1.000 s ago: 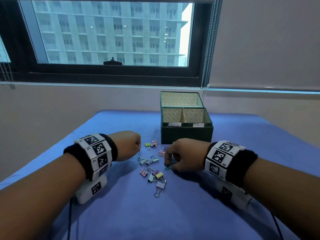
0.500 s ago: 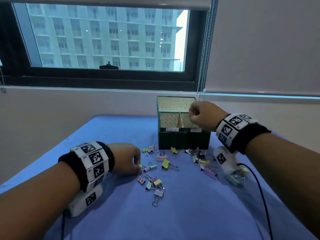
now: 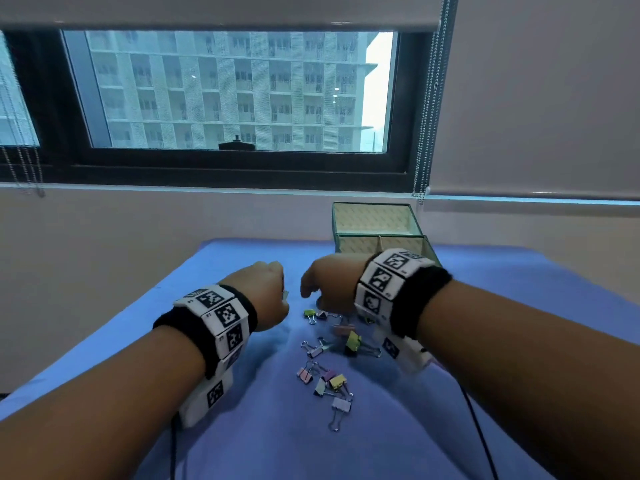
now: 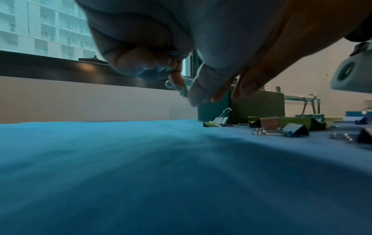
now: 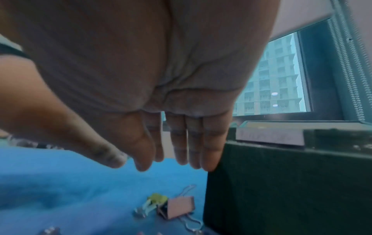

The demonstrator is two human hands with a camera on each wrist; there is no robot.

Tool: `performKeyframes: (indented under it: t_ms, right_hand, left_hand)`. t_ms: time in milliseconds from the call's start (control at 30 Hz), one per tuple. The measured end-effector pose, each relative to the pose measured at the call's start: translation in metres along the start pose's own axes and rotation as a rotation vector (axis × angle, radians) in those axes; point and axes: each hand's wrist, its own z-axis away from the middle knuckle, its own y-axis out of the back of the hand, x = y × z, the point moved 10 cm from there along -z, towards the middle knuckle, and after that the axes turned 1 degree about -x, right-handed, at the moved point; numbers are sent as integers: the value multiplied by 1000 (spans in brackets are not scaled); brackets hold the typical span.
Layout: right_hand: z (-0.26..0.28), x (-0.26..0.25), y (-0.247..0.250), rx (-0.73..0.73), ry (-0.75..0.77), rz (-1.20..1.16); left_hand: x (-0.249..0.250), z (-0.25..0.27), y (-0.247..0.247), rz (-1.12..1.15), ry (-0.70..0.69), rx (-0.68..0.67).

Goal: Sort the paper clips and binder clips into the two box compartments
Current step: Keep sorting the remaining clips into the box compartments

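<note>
Several coloured binder clips (image 3: 332, 379) lie scattered on the blue cloth in front of the dark green two-compartment box (image 3: 377, 235), whose lid stands open. My left hand (image 3: 282, 294) is raised just left of the pile and pinches a small pale binder clip (image 4: 182, 90) between thumb and fingertips. My right hand (image 3: 313, 297) hangs over the clips nearest the box with its fingers (image 5: 181, 152) straight, pointing down and holding nothing. A pink binder clip (image 5: 177, 208) and a yellow-green one (image 5: 155, 200) lie right below it, beside the box wall (image 5: 281, 182). No paper clip shows clearly.
The blue cloth (image 3: 242, 445) covers the table, which meets a pale wall under a wide window (image 3: 225, 91). A bead cord (image 3: 426, 133) hangs behind the box. Cables run from both wrist cameras over the cloth.
My right hand has come down from above the box to the clips at its front left. My left hand has lifted off the cloth with a small clip pinched in it.
</note>
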Motion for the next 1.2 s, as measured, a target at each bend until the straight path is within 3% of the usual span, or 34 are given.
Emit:
performKeyframes:
  t_ms: [167,333,467,600,700,767,933,1000,1200]
  right_hand:
    - [-22,-14,-31,-201,31,151]
    - [-18,-16,-29,-187,6,0]
    - [-12,-6,-6,-85,-4,-109]
    - [-6,41,43,85,-147,-338]
    - [3,80,74,217,-249,-247]
    - [7,99,78,229,-287,-180]
    - [46,128,60,275,-284,-280]
    - [78,141,42,230,-300,-261]
    - [173,183,-42,-162,-464,-167]
  left_hand:
    - [-17,-4,-14,-66,108,-92]
    - [-20,-5,-13,-53,128,-64]
    - [-21,-7,-14,-43,140,-61]
    - [-20,-9,-17,-40,114,-66]
    - [-16,-8,-16,-28,87,-65]
    - [-13,-7,-14,-5,63,-58]
    - [0,-3,-8,104,-35,-64]
    - [10,-2,3,193,-118,-59]
    - [54,-28,49,338,-189,93]
